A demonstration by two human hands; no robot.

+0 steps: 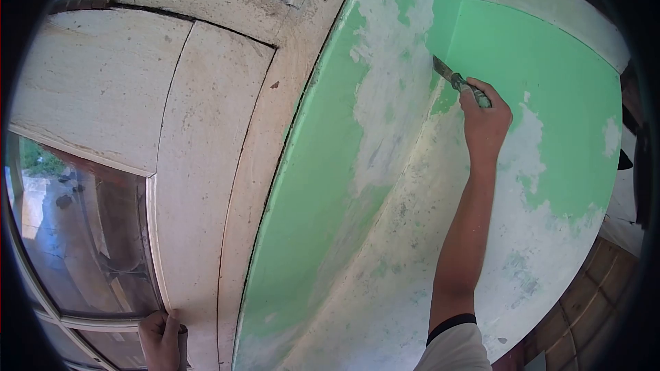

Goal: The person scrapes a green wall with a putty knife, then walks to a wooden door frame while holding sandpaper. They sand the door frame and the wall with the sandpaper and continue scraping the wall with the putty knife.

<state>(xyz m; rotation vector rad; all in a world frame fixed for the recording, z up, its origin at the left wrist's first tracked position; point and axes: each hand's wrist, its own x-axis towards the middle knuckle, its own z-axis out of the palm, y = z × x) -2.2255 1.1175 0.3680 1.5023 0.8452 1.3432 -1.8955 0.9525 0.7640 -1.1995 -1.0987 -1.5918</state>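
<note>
My right hand (485, 124) is raised high and shut on a scraper (452, 80) with a narrow metal blade. The blade tip touches the inner corner of a green painted wall (543, 69), where paint is scraped off in white patches (385, 96). My left hand (161, 340) is at the bottom left, its fingers closed around the edge of a window frame (155, 233). My right arm wears a white sleeve with a black band.
A pale wooden door or window surround (206, 130) fills the left, with a glass pane (75, 233) below it. Brick or tile (584, 302) shows at the lower right. The wall recess curves between the two green faces.
</note>
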